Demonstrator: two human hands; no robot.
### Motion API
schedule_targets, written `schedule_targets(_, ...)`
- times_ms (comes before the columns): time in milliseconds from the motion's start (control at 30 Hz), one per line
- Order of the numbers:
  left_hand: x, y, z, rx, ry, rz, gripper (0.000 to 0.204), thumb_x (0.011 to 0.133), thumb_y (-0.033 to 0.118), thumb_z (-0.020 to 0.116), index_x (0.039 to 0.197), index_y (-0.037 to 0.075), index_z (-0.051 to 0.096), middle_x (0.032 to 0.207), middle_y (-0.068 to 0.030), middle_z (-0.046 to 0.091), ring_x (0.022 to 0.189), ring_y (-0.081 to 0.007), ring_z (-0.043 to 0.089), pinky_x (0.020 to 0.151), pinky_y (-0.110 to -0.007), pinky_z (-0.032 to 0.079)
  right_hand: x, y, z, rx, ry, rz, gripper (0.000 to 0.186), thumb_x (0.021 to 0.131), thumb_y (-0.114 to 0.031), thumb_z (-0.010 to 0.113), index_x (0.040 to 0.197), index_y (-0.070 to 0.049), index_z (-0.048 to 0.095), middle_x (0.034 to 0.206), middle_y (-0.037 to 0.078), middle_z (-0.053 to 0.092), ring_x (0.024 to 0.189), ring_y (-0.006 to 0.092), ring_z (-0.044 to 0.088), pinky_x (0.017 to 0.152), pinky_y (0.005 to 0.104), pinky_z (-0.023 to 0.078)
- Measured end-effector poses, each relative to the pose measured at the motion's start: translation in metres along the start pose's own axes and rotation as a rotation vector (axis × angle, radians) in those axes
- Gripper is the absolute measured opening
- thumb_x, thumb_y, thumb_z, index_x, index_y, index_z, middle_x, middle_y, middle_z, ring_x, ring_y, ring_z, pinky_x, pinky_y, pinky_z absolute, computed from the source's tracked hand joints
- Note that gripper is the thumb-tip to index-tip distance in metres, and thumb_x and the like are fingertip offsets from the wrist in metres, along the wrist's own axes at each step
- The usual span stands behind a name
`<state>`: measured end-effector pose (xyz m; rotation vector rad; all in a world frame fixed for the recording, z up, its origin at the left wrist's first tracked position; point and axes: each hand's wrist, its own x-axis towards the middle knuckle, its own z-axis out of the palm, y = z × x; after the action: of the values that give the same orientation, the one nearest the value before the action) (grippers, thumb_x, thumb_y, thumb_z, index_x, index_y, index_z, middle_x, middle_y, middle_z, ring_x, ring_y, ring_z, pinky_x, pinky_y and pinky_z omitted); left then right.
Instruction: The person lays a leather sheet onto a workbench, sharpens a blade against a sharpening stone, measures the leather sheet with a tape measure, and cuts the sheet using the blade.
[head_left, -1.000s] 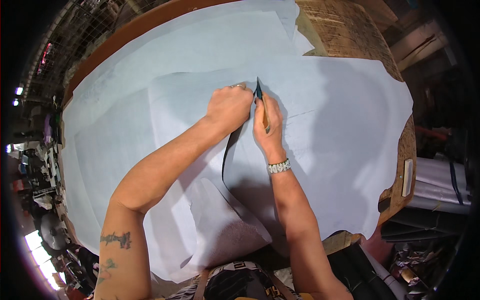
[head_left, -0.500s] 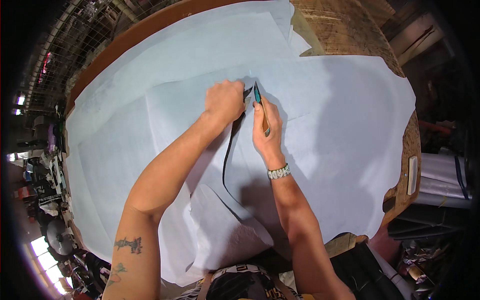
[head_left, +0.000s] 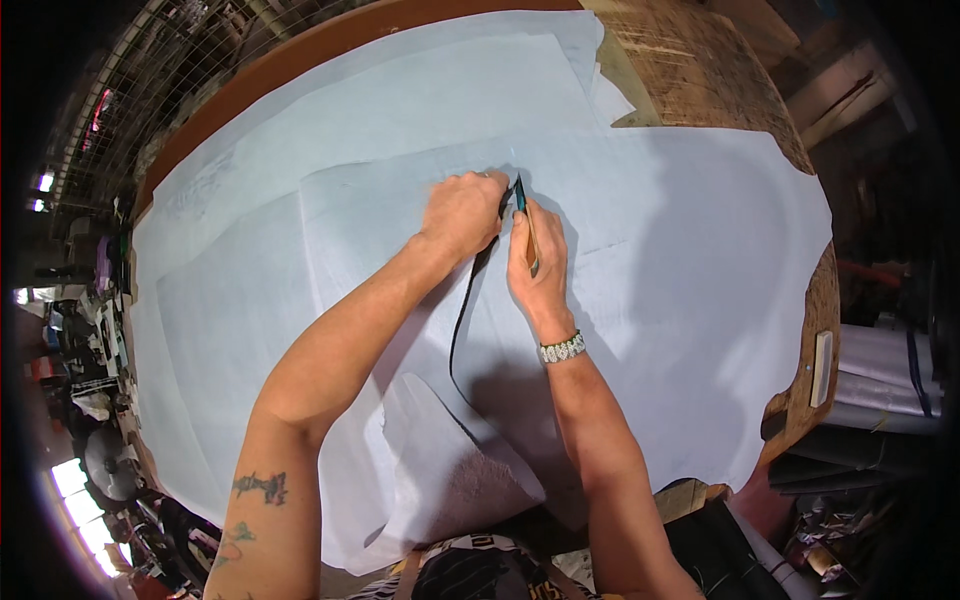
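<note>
A large pale blue-grey leather hide [head_left: 690,290] with a wavy outline covers the table in front of me. My right hand [head_left: 545,285] is closed round a knife [head_left: 521,196] with a wooden-looking handle; its blade points away from me, toward the hide. Just left of the blade, my left hand [head_left: 463,215] is closed on the hide's cut edge, the fingertips mostly hidden. From between the hands a dark slit [head_left: 457,340] runs back toward me. At its near end a flap [head_left: 445,470] of hide lies folded over, its rougher underside partly showing.
More pale hides [head_left: 400,95] lie beneath and beyond. Bare wooden tabletop [head_left: 690,60] shows at the far right. A whitish block [head_left: 822,368] rests on the right table edge. Rolled silvery material [head_left: 885,365] and dark sheets stand beyond it. Clutter lines the left side.
The left hand has shifted slightly right, closer to the knife blade. The knife and right hand sit slightly lower in the picture, as does the whole scene.
</note>
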<state>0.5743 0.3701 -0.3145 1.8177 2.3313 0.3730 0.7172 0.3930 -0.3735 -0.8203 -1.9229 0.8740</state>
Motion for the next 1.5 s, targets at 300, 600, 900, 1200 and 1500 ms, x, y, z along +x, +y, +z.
schedule_targets(300,-0.001,-0.004,-0.006,-0.051,0.013,0.066,0.013,0.076,0.000,0.068,0.089,-0.001,0.065,0.080,-0.0221,0.071,0.077,-0.0426,0.069,0.072,-0.050,0.056,0.021,0.012,0.010,0.013,0.022,-0.058,0.028,0.103,-0.012,0.053,0.123,0.006,0.060,0.104,0.022,0.065,0.098,0.0381,0.061,0.085,0.0474,0.050)
schedule_targets(600,0.024,0.019,-0.014,0.078,0.092,-0.053,0.010,0.083,0.005,0.068,0.091,0.000,0.066,0.086,-0.0222,0.070,0.084,-0.0400,0.069,0.072,-0.050,0.054,0.021,0.005,0.007,0.034,0.037,-0.020,0.030,0.104,-0.014,0.052,0.127,0.005,0.058,0.106,0.020,0.065,0.102,0.0359,0.060,0.088,0.0463,0.050)
schedule_targets(900,0.029,0.000,-0.005,-0.086,0.112,0.018,0.005,0.082,0.003,0.065,0.086,0.000,0.064,0.081,-0.0209,0.069,0.080,-0.0428,0.066,0.071,-0.051,0.051,0.027,0.015,0.014,0.012,0.031,-0.037,0.033,0.105,-0.016,0.051,0.128,0.007,0.058,0.108,0.021,0.066,0.105,0.0362,0.060,0.090,0.0462,0.050)
schedule_targets(1200,0.024,0.005,-0.016,-0.193,0.169,0.021,0.004,0.084,-0.001,0.063,0.087,-0.002,0.062,0.080,-0.0233,0.068,0.077,-0.0442,0.065,0.070,-0.051,0.051,0.050,0.021,0.027,0.073,0.108,-0.075,0.030,0.105,-0.017,0.051,0.124,0.005,0.060,0.109,0.023,0.066,0.103,0.0390,0.062,0.088,0.0471,0.051)
schedule_targets(1500,0.028,-0.003,-0.034,-0.262,0.278,-0.006,0.005,0.086,-0.002,0.061,0.091,-0.004,0.062,0.084,-0.0235,0.069,0.080,-0.0443,0.067,0.071,-0.050,0.052,0.060,0.006,0.032,0.172,0.109,-0.062,0.030,0.105,-0.016,0.050,0.127,0.003,0.058,0.112,0.022,0.065,0.102,0.0381,0.063,0.087,0.0470,0.051)
